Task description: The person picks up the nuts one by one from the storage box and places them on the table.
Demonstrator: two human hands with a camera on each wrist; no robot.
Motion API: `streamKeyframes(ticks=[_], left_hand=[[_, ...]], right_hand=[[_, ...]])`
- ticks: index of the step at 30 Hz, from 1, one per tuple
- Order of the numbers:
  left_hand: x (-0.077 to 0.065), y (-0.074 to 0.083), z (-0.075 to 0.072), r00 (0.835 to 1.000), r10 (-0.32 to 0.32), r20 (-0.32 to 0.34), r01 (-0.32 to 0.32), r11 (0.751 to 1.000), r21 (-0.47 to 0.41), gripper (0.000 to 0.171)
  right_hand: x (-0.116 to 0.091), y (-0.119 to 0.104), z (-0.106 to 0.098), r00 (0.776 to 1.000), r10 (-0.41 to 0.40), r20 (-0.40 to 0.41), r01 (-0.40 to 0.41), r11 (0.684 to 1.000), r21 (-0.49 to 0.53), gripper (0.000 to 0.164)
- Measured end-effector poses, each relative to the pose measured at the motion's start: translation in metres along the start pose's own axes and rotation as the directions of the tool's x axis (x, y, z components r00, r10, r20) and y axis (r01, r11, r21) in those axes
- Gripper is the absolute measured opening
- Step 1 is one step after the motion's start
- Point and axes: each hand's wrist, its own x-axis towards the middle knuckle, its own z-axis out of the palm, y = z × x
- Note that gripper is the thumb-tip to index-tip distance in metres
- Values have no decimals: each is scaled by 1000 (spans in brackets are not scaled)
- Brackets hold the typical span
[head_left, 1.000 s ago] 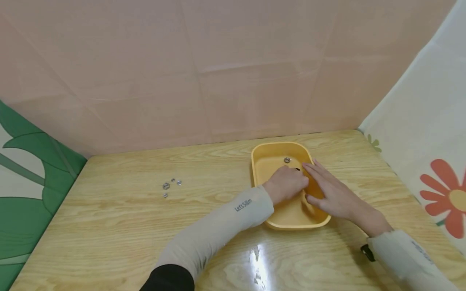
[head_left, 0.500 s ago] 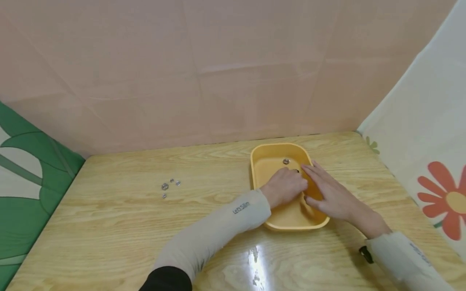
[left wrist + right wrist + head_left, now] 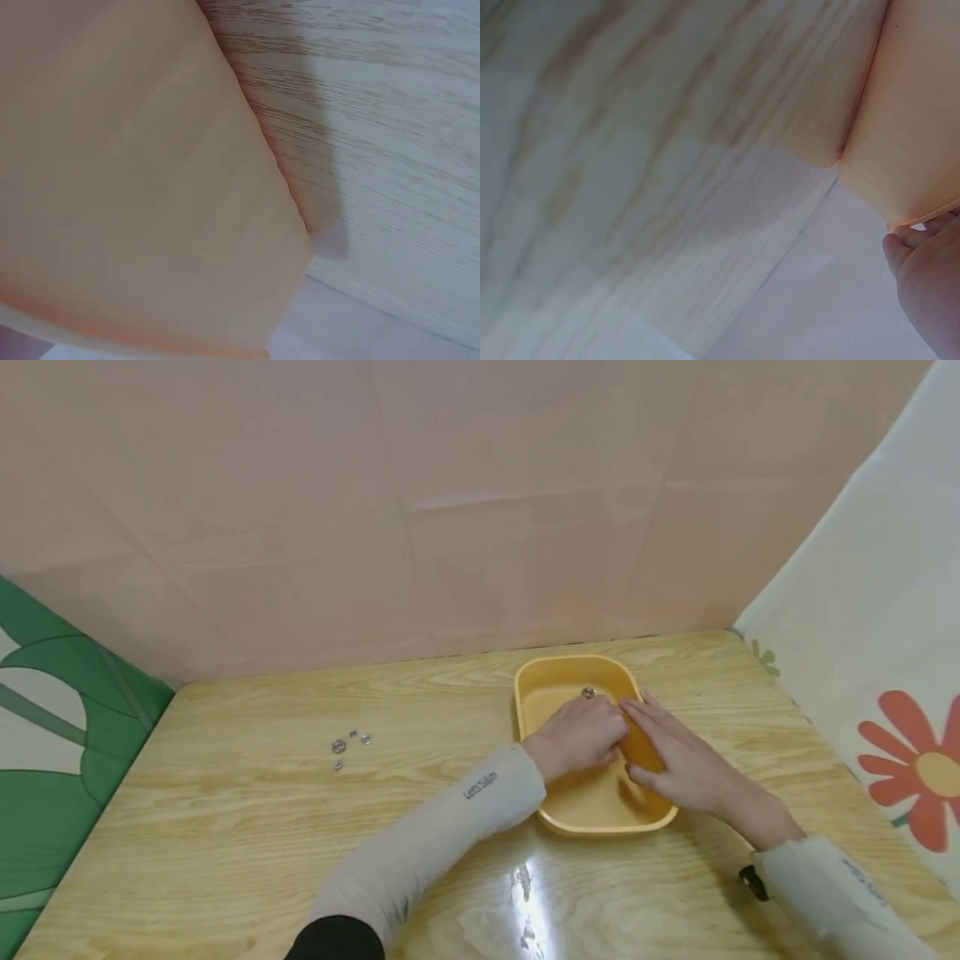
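Observation:
My left hand reaches into the yellow tray with its fingers curled downward, and I cannot tell whether it holds anything; the fingertips are hidden under the hand. A small silver metal piece, ring-like as a nut, lies in the tray just beyond the knuckles. My right hand rests over the tray's right rim, fingers straight and the thumb reaching inside. In the right wrist view, the right hand's fingers touch the tray's edge. The tray's outer wall fills much of the left wrist view.
On the wood-grain table, to the left of the tray, lie several small silver pieces, among them a larger ring-like one. A pink sheet hangs behind the table, and a flowered white sheet stands at the right.
My left hand has shifted slightly left and back within the tray, and a dark spot by its knuckles is out of sight. The right hand stays at the rim.

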Motion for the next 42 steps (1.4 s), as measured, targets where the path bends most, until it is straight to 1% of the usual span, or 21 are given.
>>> streamKeyframes(ticks=[5,11,17,21,25,30,33,38,40,42], left_hand=[[-6,0,-3,999,20,-27,-20,1000,-17,12],[-12,-1,-5,996,38,-85,-40,999,-21,15],[-19,-4,-8,990,24,-137,-27,999,-20,16],[-25,-6,-10,985,19,-174,-25,999,-29,19],[-31,-9,-11,973,30,-229,-39,999,-32,22],[-39,-13,-11,957,54,-286,-66,997,-34,21],[-43,-15,-10,943,79,-325,-93,995,-29,19],[-48,-17,-11,911,107,-399,-125,992,-18,17],[-50,-18,-11,902,113,-416,-128,992,-8,18],[-51,-19,-12,899,120,-421,-129,992,7,19]], right_hand=[[-1,0,0,1000,-4,3,4,1000,-2,82],[-1,0,2,1000,-13,-10,13,1000,-7,81],[0,0,3,1000,-15,-17,14,1000,-14,81],[-1,0,2,1000,-16,-22,16,1000,-17,81],[0,1,3,1000,-15,-25,15,1000,-26,81],[1,2,4,1000,-6,-18,5,1000,-17,82],[1,1,3,1000,-6,-17,6,1000,-10,82],[1,0,1,1000,-7,-10,7,1000,-13,82],[1,-1,0,1000,-8,-3,7,1000,-12,82],[1,-2,0,1000,-6,4,6,1000,-9,83]])
